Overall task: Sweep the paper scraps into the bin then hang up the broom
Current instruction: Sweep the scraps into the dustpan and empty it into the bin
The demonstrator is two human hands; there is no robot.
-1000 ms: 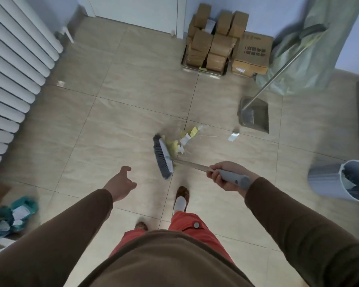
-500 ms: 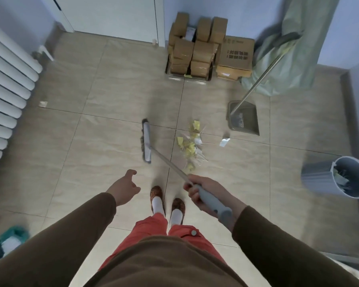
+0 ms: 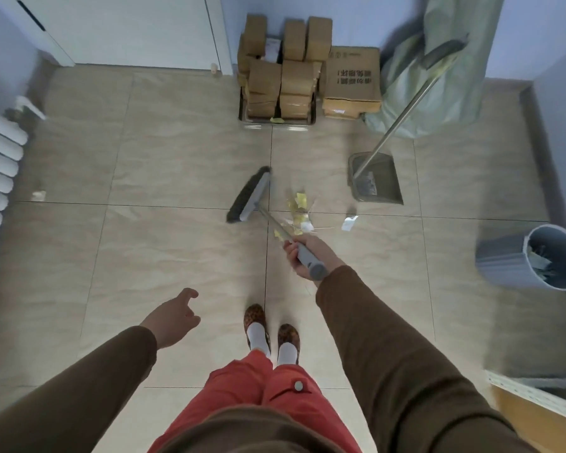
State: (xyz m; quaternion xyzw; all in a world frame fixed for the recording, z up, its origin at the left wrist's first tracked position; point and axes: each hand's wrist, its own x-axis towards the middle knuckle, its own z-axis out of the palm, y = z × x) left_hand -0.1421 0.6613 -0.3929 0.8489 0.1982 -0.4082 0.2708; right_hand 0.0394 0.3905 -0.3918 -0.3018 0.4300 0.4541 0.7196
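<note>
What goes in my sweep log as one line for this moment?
stage: sweeping | right hand: grips broom handle | left hand: free | scraps: floor, between broom head and dustpan | bin: right

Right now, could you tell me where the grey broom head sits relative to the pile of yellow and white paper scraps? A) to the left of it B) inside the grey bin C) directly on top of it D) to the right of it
A: the grey broom head lies on the tiles left of the pile of yellow and white paper scraps, apart from it, while the right hand grips the handle.
</note>
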